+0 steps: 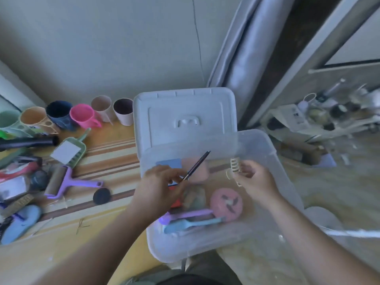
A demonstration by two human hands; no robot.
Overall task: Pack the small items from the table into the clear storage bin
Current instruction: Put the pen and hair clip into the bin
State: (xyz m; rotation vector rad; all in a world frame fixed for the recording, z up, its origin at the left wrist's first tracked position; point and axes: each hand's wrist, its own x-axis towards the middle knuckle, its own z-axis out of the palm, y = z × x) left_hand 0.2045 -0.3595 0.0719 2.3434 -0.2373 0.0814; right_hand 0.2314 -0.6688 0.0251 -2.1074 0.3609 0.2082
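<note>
Two small things are in my fingers at once, both held over the clear storage bin [273, 161], which sits at the right end of the worktop [115, 155] with its white lid [185, 118] lying just beyond its far wall. My left hand [162, 186] pinches a thin dark brush or pen [196, 166] near its lower end, its tip slanting up and away to the right; my right hand [255, 179] grips a pale hair claw clip [234, 169] by its hinge end, teeth pointing toward the far side. I judge the stick light, stiff and a little slick, so the pinch should sit nearer its middle to stop it swinging; it should lie flat along the floor of the bin. The clip looks like hard, thin plastic with a spring, light but with teeth that could snap or snag, so I would keep hold of its body, not the prongs, and set it down rather than drop it. Already inside lie a pink round item [226, 204], a purple spoon [185, 214], a blue spoon [191, 224] and soft-looking pads toward the far-left corner. Well to the left, a purple lint roller [61, 182], a green dustpan [71, 150] and a row of cups [82, 116] are not yet packed.
</note>
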